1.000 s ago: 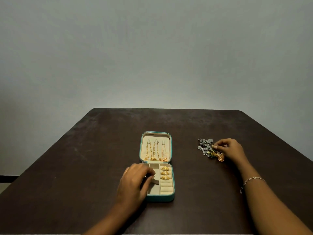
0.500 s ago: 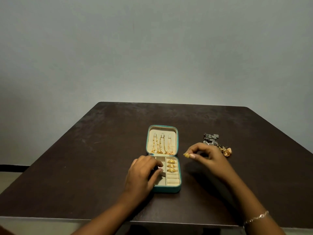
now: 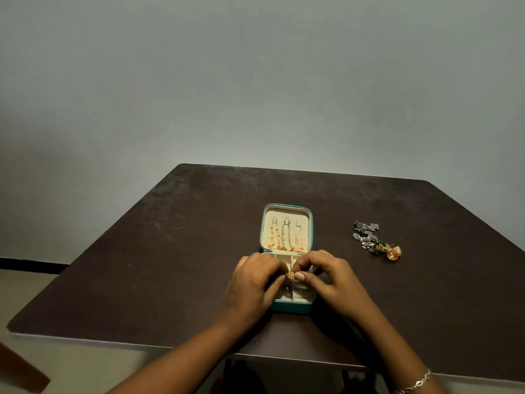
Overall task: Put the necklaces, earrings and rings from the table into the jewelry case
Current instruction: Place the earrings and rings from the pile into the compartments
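1. Pinching earring [image 3: 290, 275] between right hand [image 3: 332, 280] and left hand [image 3: 255, 282], fingers curling on it.
2. Hovering just above case [image 3: 289, 307] tray, drop lying straight down.
3. Leaving pile [image 3: 369, 237] lying rightward, nearer right hand.

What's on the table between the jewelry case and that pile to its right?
Nothing. The head view shows only bare table between the case and the pile.

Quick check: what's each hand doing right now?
Left hand: curled fingertips on the gold earring, apparently pinching it.
Right hand: pinching the same gold earring above the jewelry case.
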Motion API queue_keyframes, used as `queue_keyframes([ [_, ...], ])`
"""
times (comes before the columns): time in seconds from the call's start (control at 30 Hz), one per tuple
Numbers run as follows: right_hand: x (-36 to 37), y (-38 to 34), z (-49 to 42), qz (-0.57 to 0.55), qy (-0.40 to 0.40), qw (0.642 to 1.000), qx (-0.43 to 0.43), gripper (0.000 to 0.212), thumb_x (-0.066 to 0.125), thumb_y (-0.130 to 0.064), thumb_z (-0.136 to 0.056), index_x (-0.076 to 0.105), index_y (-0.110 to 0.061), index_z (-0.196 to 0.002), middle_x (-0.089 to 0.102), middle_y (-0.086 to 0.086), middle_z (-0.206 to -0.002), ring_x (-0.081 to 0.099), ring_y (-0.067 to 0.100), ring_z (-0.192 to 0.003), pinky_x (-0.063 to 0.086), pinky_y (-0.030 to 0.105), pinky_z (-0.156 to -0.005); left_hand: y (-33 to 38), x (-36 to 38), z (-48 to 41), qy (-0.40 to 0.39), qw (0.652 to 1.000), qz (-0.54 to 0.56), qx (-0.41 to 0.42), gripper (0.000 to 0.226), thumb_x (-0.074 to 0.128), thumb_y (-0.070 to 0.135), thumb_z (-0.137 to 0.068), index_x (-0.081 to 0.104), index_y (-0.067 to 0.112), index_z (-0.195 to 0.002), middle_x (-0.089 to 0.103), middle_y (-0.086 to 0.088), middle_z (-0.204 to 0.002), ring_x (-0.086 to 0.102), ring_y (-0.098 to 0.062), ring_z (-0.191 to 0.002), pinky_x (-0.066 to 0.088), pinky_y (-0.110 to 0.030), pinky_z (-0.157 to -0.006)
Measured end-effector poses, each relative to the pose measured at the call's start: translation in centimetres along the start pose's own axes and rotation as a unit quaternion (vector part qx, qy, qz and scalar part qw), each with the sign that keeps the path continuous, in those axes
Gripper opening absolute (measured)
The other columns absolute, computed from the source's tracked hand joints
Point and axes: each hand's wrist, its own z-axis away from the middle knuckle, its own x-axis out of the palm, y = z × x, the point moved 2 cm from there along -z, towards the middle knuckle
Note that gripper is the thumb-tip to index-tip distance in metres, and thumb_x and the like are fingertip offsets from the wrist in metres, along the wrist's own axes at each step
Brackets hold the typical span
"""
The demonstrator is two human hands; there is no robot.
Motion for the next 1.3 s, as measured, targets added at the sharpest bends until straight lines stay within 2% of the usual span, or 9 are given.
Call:
queue_keyframes([
  [0.13,0.2,-0.2,0.5,0.053,0.035,0.997,-0.038,0.019,0.059,-0.034,-0.074,0.067,-0.023,-0.087,0.063,-0.014,-0.086,0.053,0.001,-0.087,0.041,0.012,-0.071,0.0,0.0,0.0,0.004,1.0,-0.009,-0.002,0.009,0.05,0.028,-0.078,0.055,0.021,-0.079,0.061,0.004,-0.072,0.043,-0.004,-0.073,0.027,-0.011,-0.064],
  [0.23,0.4,-0.5,0.7,0.1,0.039,0.992,-0.065,0.027,0.051,-0.04,-0.076,0.068,-0.021,-0.087,0.06,-0.018,-0.086,0.053,0.002,-0.087,0.044,0.018,-0.074,0.0,0.1,0.0,0.007,1.0,-0.011,0.004,0.01,0.05,0.029,-0.078,0.056,0.02,-0.079,0.062,0.004,-0.072,0.043,-0.004,-0.073,0.024,-0.008,-0.065],
  [0.43,-1.1,0.0,0.9,0.081,0.08,0.993,-0.02,0.01,0.066,-0.027,-0.078,0.07,-0.023,-0.085,0.065,-0.015,-0.084,0.053,0.003,-0.087,0.039,0.009,-0.069,0.0,0.2,0.0,0.008,1.0,-0.001,-0.018,0.018,0.049,0.034,-0.08,0.058,0.022,-0.09,0.063,0.006,-0.077,0.053,-0.006,-0.072,0.041,-0.022,-0.064],
  [0.53,-1.4,0.6,1.4,0.082,0.059,0.995,0.007,0.015,0.071,-0.012,-0.077,0.07,-0.025,-0.083,0.063,-0.016,-0.083,0.053,0.003,-0.087,0.041,0.013,-0.07,0.1,0.1,-0.1,0.004,1.0,-0.005,-0.02,0.017,0.047,0.03,-0.081,0.057,0.022,-0.092,0.064,0.005,-0.08,0.057,-0.009,-0.072,0.043,-0.023,-0.064],
  [0.6,-1.1,0.6,1.5,0.088,0.03,0.995,0.021,0.013,0.071,-0.014,-0.077,0.07,-0.026,-0.083,0.063,-0.014,-0.084,0.052,0.002,-0.088,0.041,0.016,-0.073,0.2,0.1,-0.1,0.006,1.0,-0.007,-0.022,0.016,0.046,0.029,-0.081,0.057,0.022,-0.09,0.064,0.005,-0.079,0.055,-0.007,-0.073,0.042,-0.023,-0.064],
  [0.73,-0.7,0.6,1.5,0.102,0.01,0.994,0.03,0.012,0.071,-0.017,-0.077,0.07,-0.027,-0.084,0.06,-0.015,-0.085,0.049,0.0,-0.091,0.036,0.01,-0.071,0.3,0.0,-0.1,0.008,1.0,-0.01,-0.021,0.016,0.046,0.029,-0.08,0.058,0.021,-0.089,0.064,0.005,-0.079,0.052,-0.005,-0.073,0.041,-0.022,-0.064],
  [0.93,-1.0,0.7,1.1,0.12,0.027,0.992,0.022,0.014,0.071,-0.013,-0.077,0.071,-0.025,-0.084,0.061,-0.016,-0.084,0.05,0.001,-0.09,0.04,0.017,-0.073,0.4,-0.1,-0.1,0.001,1.0,-0.007,-0.023,0.019,0.045,0.028,-0.081,0.06,0.019,-0.088,0.065,0.004,-0.079,0.055,-0.008,-0.072,0.041,-0.022,-0.064],
  [1.2,-0.7,1.2,0.9,0.165,0.013,0.986,0.009,0.011,0.071,-0.021,-0.077,0.072,-0.024,-0.088,0.064,-0.008,-0.087,0.05,0.011,-0.087,0.042,0.032,-0.075,0.5,-0.2,-0.2,-0.004,1.0,-0.006,-0.024,0.02,0.044,0.028,-0.081,0.06,0.018,-0.088,0.065,0.003,-0.079,0.058,-0.011,-0.072,0.041,-0.023,-0.064],
  [1.3,-0.4,1.5,1.0,0.186,0.02,0.982,-0.016,0.014,0.066,-0.031,-0.076,0.073,-0.025,-0.086,0.066,-0.006,-0.087,0.048,0.011,-0.083,0.041,0.035,-0.07,0.6,-0.2,-0.1,-0.006,1.0,-0.004,-0.027,0.019,0.044,0.028,-0.081,0.059,0.019,-0.088,0.065,0.004,-0.08,0.058,-0.01,-0.072,0.04,-0.022,-0.065],
])
